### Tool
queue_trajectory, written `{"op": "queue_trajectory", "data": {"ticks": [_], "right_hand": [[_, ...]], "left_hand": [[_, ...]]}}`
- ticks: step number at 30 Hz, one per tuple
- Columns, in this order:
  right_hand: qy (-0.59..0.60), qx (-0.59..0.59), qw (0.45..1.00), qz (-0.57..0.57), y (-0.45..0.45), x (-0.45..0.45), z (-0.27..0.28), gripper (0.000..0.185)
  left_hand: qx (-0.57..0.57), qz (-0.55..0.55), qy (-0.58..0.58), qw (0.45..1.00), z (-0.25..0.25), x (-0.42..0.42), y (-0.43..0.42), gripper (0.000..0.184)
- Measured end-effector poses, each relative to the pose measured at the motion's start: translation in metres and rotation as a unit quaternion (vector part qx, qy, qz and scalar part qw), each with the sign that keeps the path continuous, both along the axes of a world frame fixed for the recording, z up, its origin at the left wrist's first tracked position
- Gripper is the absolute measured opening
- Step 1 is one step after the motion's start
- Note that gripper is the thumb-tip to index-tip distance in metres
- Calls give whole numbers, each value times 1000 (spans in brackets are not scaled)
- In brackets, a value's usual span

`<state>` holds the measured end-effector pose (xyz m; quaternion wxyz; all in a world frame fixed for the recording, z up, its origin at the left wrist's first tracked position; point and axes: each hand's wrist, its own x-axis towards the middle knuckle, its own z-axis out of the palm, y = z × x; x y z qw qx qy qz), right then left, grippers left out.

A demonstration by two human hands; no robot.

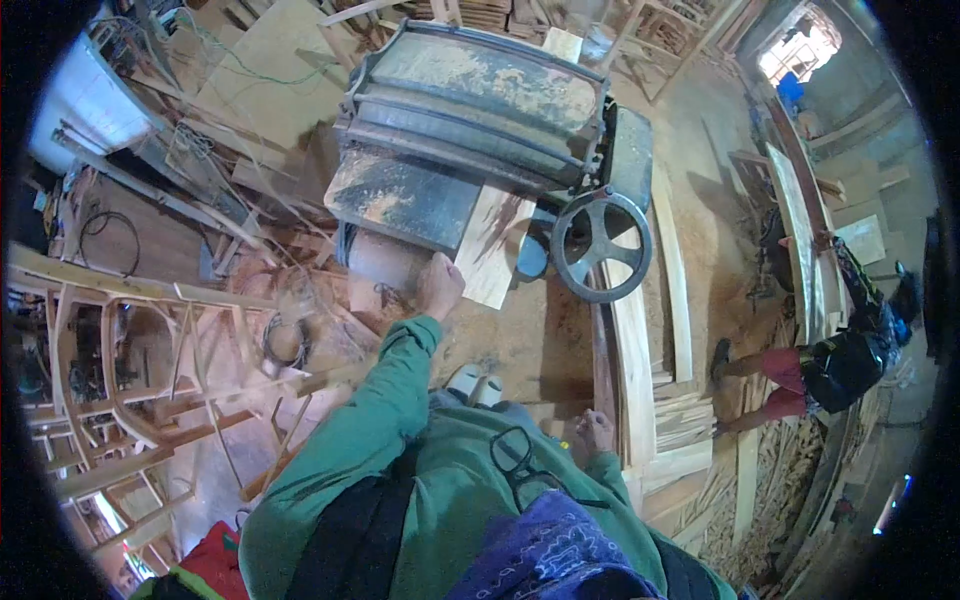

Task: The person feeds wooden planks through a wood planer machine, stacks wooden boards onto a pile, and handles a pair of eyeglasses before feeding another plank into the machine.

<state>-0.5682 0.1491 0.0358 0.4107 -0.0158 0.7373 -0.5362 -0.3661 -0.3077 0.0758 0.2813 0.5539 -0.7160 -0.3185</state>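
A wooden board (492,240) with dark streaks sticks out of the front of a dusty thickness planer (470,100), lying along the right side of its metal infeed table (400,200). My left hand (440,287) is closed at the board's left edge, by the front of the table. Whether it touches the board, or has anything in its fingers, I cannot tell. Lower and to the right, my right hand (597,432) is curled closed near long stacked boards (632,370). Its palm side is hidden. The planer's spoked handwheel (601,246) stands right of the board.
Curved wooden frames (120,380) stand at the left, with a coiled cable (285,340) nearby. Another person (845,365) at the right has a hand at a long upright plank (795,235). Sawdust and wood scraps (790,465) cover the floor on that side.
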Motion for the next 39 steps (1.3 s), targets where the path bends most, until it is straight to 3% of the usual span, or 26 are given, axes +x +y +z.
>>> {"op": "queue_trajectory", "data": {"ticks": [2, 5, 8, 12, 13, 15, 17, 25, 28, 31, 33, 37, 39], "right_hand": [[3, -20, 1000, -14, -5, -18, 0, 24], [-1, -15, 998, -68, -49, -33, 55, 19], [42, -23, 998, -50, -69, -71, 53, 20], [54, -128, 986, -89, -111, -122, 62, 19], [50, -156, 980, -117, -136, -119, 96, 19], [109, -129, 983, -76, -164, -153, 111, 19], [123, -152, 978, -69, -193, -185, 129, 20], [142, -248, 958, 4, -331, -384, 139, 20], [120, -243, 962, 41, -398, -437, 140, 20], [91, -234, 966, 67, -463, -471, 132, 21], [81, -238, 964, 83, -501, -487, 122, 23], [77, -260, 954, 125, -569, -511, 100, 23], [80, -246, 958, 121, -598, -519, 96, 23]], "left_hand": [[2, -3, -4, 1000, 5, -6, -5, 9], [26, -22, -18, 999, 1, -13, -19, 10], [46, -22, -9, 999, 22, -20, -23, 11], [27, -20, -19, 999, 33, -27, -33, 13], [34, -21, -24, 999, 24, -28, -40, 13], [35, -22, -29, 999, 20, -30, -49, 14], [22, -24, -29, 999, 41, -34, -56, 15], [-228, 36, 55, 971, 172, -146, -131, 35], [-246, 22, 6, 969, 189, -204, -162, 40], [-217, 24, -63, 974, 167, -245, -187, 53], [-204, 28, -82, 975, 149, -261, -196, 64], [-215, 66, -228, 947, 153, -286, -192, 70], [-210, 71, -222, 949, 155, -290, -193, 71]]}}
